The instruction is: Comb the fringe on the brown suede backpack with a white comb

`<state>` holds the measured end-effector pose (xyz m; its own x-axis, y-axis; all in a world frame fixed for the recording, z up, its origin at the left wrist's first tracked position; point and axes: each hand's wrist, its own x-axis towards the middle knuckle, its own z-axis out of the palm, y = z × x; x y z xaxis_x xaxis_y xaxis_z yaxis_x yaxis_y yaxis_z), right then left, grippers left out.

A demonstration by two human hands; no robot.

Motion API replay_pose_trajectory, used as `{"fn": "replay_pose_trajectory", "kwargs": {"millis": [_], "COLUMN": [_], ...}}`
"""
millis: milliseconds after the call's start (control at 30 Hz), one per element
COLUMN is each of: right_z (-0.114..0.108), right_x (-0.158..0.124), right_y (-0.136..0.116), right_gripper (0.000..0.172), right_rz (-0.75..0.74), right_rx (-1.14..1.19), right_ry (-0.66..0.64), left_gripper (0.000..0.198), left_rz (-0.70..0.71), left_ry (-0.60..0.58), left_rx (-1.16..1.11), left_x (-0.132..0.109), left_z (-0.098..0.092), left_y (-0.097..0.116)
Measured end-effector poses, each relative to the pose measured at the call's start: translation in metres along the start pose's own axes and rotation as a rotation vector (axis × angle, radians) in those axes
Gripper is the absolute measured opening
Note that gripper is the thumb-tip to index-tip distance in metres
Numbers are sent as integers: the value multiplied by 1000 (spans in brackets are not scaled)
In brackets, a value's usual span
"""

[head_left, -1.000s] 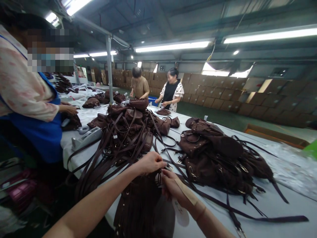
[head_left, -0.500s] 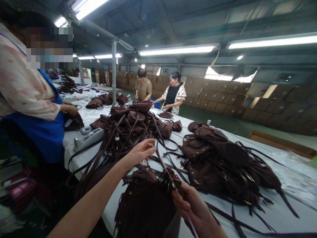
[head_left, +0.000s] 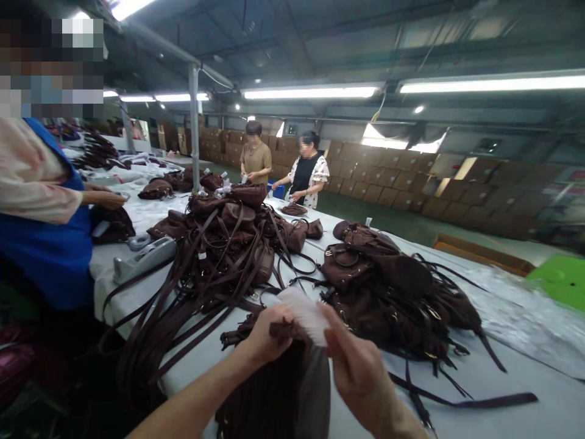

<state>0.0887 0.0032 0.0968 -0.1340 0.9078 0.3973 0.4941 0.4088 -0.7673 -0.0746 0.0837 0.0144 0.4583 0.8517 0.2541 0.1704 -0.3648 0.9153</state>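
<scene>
A dark brown fringed bag stands at the near table edge, below both hands. My left hand is closed on a gathered brown part at the top of that bag. Between the hands is a white, blurred sheet-like piece. My right hand pinches the right edge of this white piece with thumb and fingers. To the right lies a heap of brown bags with straps and metal rings.
A larger pile of brown bags with long straps covers the middle left of the white table. A grey tool-like object lies beside it. A person in a blue apron stands left; two people work beyond. Clear plastic lies right.
My left hand has come down from above the bag and closed on its top. The white piece now shows between both hands, and my right hand has moved up to it. The view has turned slightly right.
</scene>
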Motion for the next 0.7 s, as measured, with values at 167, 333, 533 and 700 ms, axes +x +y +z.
{"fn": "replay_pose_trajectory", "kwargs": {"millis": [167,333,533,700], "right_z": [-22,-12,9,26], "right_x": [29,47,32,14], "right_y": [38,42,30,35], "right_gripper": [63,34,17,34], "right_rz": [472,462,634,752], "right_rx": [174,284,464,623], "right_ry": [-88,-484,-690,-619], "left_gripper": [41,31,39,35], "left_rz": [190,365,361,167], "left_ry": [-132,-286,-403,-524], "left_rx": [498,751,699,439], "left_x": [7,32,58,75], "left_z": [-31,-38,-26,-39], "left_y": [31,71,70,69]}}
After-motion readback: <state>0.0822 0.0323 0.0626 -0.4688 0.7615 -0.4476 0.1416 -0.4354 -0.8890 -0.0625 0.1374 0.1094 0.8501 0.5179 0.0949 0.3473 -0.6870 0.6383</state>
